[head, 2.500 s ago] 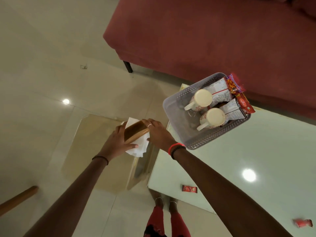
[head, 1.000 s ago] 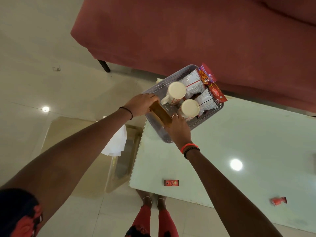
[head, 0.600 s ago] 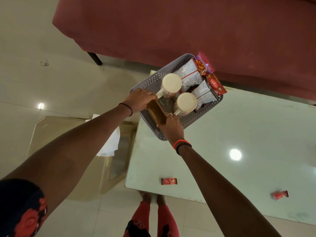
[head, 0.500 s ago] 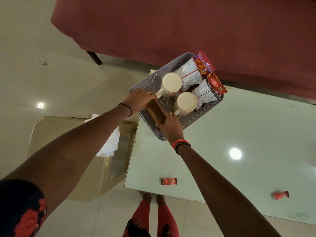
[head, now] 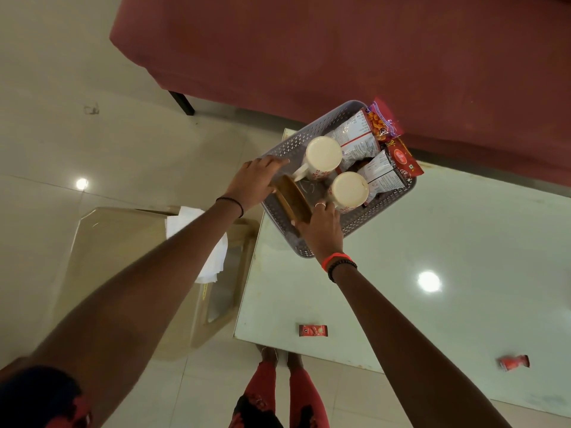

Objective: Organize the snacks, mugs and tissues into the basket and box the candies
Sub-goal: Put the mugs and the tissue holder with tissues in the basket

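Observation:
A grey perforated basket [head: 364, 222] sits at the table's far left corner. It holds two upturned cream mugs [head: 323, 156] [head: 350, 189] and several snack packets [head: 357, 135] at its right side. A brown wooden box [head: 293, 200] stands tilted on edge in the basket's left part. My left hand [head: 253, 183] holds its far end and my right hand [head: 323, 231] grips its near end. Two red candies [head: 312, 331] [head: 514, 362] lie on the table near its front edge. A white tissue [head: 213, 257] lies on the beige chair, partly under my left arm.
The white glossy table [head: 432, 242] stretches right of the basket. A beige plastic chair [head: 123, 242] stands against the table's left edge. A dark red sofa [head: 340, 50] runs along the far side. My feet [head: 279, 355] show below the table's front edge.
Both hands carried the wooden box from the chair to the basket and lowered it into the left part. In the last half second the hands barely moved.

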### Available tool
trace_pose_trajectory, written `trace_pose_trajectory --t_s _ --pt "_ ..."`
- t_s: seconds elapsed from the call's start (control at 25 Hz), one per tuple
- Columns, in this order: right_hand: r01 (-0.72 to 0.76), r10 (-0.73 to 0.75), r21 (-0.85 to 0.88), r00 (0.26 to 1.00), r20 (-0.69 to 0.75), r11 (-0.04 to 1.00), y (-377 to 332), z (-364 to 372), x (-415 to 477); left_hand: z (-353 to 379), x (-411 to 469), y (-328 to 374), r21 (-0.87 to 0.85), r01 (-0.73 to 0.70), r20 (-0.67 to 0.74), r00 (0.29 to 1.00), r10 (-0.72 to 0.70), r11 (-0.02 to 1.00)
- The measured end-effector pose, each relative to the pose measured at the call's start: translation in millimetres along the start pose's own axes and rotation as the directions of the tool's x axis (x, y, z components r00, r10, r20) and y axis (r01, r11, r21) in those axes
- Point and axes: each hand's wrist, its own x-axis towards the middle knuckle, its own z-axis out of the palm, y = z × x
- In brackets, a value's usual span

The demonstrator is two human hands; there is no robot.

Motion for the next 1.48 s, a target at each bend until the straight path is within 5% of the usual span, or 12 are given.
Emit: trace_pose_trajectory --t_s 0.08,0.2,0.4,0.52,0.68,0.84,1.08,1.48 --pt "0.099 -0.092 0.045 0.986 -0.139 0.994 -7.5 -1.1 -8.9 -3.5 -26.1 -9.8 -0.134 0.117 -0.213 0.966 -0.144 0.984" --pt "0.27 -0.217 0.263 0.952 -0.216 0.926 -28.2 6.3 -27.4 0.3 -85.1 -35.8 -0.332 0.361 -0.385 0.792 -0.474 0.872" --pt "0.246 -0.294 0.463 0.955 0.034 0.851 -67.4 51.6 -47.9 24.8 -169.7 -75.2 -0.495 0.659 -0.278 0.497 -0.822 0.566" --pt "-0.013 -0.148 0.53 0.954 0.26 0.848 -87.2 83.1 -46.4 39.9 -193.8 -86.2 -0.51 0.774 -0.081 0.391 -0.917 0.375" --pt "-0.332 0.015 0.476 0.832 0.554 0.814 -102.6 114.8 -35.1 50.2 -203.1 -92.9 -0.515 0.791 0.001 0.386 -0.923 0.33" --pt "-0.513 0.08 0.555 0.777 0.624 0.655 -114.6 125.4 -33.3 51.6 -200.7 -98.0 -0.615 0.725 0.07 0.442 -0.894 0.31" --pt "-0.51 0.125 0.606 0.818 0.562 0.611 -121.5 131.5 -34.0 50.5 -198.9 -99.5 -0.685 0.669 0.105 0.483 -0.869 0.289" --pt "-0.483 0.002 0.715 0.829 0.559 0.506 -119.6 104.2 -41.3 38.4 -198.7 -86.6 -0.706 0.679 0.226 0.485 -0.845 0.201"
